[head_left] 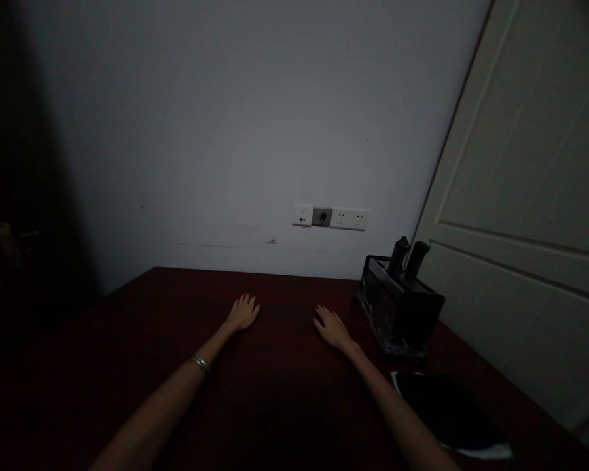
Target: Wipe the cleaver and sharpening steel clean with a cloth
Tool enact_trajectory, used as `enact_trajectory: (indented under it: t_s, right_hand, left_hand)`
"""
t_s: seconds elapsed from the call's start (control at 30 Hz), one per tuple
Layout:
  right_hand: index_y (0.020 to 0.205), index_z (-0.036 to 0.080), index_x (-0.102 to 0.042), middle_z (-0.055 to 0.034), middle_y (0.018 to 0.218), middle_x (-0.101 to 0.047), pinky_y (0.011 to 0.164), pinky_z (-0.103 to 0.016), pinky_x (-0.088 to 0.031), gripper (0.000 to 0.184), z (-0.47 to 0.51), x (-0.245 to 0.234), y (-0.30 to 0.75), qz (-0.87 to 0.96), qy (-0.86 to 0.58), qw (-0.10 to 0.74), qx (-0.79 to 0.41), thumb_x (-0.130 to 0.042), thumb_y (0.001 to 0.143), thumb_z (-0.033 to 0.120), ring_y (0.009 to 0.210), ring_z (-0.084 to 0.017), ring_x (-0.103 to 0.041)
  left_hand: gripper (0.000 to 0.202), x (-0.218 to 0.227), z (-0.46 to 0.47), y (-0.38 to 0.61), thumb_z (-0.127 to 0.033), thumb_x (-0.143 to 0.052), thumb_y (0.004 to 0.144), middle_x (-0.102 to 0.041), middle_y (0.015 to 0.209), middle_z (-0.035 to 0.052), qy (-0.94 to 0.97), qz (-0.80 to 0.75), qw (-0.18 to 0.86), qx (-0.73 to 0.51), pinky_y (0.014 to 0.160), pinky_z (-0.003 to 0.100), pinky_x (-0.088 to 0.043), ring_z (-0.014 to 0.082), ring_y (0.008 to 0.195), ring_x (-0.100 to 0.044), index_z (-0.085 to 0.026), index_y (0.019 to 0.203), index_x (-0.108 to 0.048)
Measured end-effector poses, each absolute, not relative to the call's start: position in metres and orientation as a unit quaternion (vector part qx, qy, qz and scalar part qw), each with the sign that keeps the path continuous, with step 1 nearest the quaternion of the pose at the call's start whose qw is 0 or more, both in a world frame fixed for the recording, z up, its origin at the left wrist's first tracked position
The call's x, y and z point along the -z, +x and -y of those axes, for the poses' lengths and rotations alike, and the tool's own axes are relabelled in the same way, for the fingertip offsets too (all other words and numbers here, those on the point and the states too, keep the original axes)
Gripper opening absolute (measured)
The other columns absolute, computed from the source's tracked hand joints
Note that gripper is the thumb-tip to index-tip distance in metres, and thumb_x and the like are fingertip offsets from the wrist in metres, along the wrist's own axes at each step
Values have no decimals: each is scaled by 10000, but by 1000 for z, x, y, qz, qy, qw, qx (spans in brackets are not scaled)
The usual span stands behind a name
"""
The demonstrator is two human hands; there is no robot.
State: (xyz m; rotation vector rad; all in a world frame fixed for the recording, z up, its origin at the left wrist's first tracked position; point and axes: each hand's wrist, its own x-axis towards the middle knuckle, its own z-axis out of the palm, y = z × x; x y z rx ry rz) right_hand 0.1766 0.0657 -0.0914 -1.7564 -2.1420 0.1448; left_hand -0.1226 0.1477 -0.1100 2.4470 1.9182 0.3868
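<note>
My left hand [243,312] lies flat, palm down, on a dark red-brown table [127,353], fingers stretched out and empty. A thin metal bracelet [201,362] circles that forearm. My right hand [330,326] also rests flat on the table with fingers apart and nothing in it. A dark box-shaped holder [397,311] with two black handles [407,256] sticking up stands just right of my right hand, not touching it.
A dark flat object with a white edge [451,412] lies on the table under my right forearm. A pale wall with a row of sockets [330,218] is behind the table. A cream door [525,216] stands at the right. The left side is in deep shadow.
</note>
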Motion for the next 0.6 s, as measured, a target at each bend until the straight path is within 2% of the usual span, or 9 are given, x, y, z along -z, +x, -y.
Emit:
enact_trajectory:
  t_s: [0.13, 0.6]
  right_hand:
    - [1308, 113, -412, -113, 1402, -362, 1068, -380, -167, 515, -71, 101, 178, 752, -637, 164, -48, -310, 868, 360, 1310, -207, -279]
    - [1285, 83, -441, -132, 1370, -409, 1063, -397, -205, 511, -72, 105, 179, 758, -628, 176, -28, -311, 865, 343, 1287, -228, -325]
  left_hand:
    - [557, 112, -147, -124, -449, -225, 876, -317, 1402, 166, 780, -612, -6, -125, 1031, 438, -207, 285, 1312, -238, -115, 1294, -381]
    - [557, 107, -142, -124, -436, -276, 865, -327, 1396, 167, 780, -612, 0, -134, 1043, 408, -201, 281, 1307, -253, -104, 1294, -401]
